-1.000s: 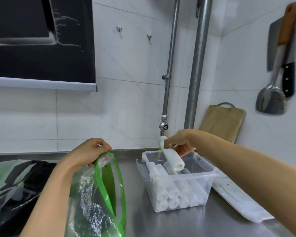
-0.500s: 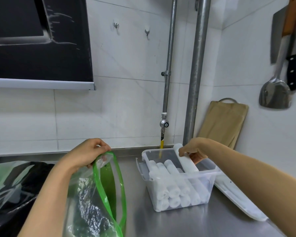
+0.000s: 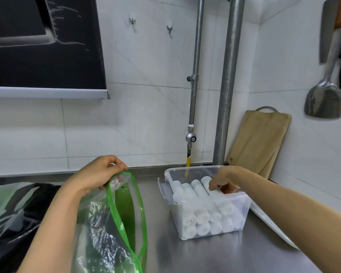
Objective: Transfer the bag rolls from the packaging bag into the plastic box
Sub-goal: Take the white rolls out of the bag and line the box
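A clear plastic box (image 3: pixel 244 203) stands on the steel counter, stacked with several white bag rolls (image 3: pixel 197 191) lying side by side. My right hand (image 3: pixel 224 179) reaches down into the box at its far right, fingers curled over the rightmost roll (image 3: pixel 206 181) in the top layer, which lies flat. My left hand (image 3: pixel 98 174) pinches the green-edged rim of the clear packaging bag (image 3: pixel 110 233) and holds its mouth open to the left of the box. What is inside the bag I cannot make out.
The box lid (image 3: pixel 274 225) lies flat to the right of the box. A wooden cutting board (image 3: pixel 260 140) leans in the corner behind two vertical pipes (image 3: pixel 227 95). A black bag (image 3: pixel 18 213) sits at far left. A spatula (image 3: pixel 325 103) and knives hang on the right wall.
My right hand has lowered the roll from a tilted position above the box down into the top layer at the right. My left hand has kept hold of the bag rim.
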The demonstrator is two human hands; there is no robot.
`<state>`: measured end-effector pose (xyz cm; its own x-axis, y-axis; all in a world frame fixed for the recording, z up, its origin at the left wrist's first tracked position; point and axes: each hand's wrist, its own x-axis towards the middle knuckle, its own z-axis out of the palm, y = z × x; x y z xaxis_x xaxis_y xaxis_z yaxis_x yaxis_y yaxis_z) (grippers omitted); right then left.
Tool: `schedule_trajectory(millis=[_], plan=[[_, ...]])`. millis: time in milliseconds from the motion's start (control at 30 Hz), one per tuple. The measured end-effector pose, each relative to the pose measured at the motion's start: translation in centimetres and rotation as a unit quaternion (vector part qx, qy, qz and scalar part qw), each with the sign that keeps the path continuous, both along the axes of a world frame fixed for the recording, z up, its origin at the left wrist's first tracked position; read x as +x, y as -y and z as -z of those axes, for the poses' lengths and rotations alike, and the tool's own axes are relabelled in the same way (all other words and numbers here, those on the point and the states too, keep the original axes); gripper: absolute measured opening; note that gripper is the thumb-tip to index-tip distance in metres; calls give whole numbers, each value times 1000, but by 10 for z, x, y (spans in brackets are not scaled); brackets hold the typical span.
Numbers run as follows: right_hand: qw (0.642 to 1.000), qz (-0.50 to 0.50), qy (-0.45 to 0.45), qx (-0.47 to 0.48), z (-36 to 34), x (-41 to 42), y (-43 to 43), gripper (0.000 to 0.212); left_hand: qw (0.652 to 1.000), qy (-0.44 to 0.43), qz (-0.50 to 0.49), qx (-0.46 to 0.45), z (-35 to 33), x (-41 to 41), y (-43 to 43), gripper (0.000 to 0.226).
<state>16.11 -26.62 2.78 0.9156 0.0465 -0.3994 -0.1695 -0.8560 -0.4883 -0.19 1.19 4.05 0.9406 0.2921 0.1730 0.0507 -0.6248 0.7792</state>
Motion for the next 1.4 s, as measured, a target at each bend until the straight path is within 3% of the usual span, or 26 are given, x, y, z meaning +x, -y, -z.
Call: schedule_trajectory(millis=[367,733,833,1000,1200,1400], plan=[[990,-61,40,-120,11,2,0,43,1000,1,-5,-2,-1,-1,1,18],[986,-66,77,-136,14,0,-2,39,1000,2,-4,-8,-2,-3,0,18],[988,-52,95,-108,12,5,-5,23,1000,8,-6,-14,-3,-4,-1,18],[990,-27,136,-40,-6,6,-12,14,1000,12,-10,-17,-4,-6,-3,17],[987,-53,147,35,-27,-7,-32,21,999,23,-13,-23,-6,-10,-4,18],[979,-114,148,75,-33,-26,-64,14,999,32,-11,-38,-9,-14,-4,18]])
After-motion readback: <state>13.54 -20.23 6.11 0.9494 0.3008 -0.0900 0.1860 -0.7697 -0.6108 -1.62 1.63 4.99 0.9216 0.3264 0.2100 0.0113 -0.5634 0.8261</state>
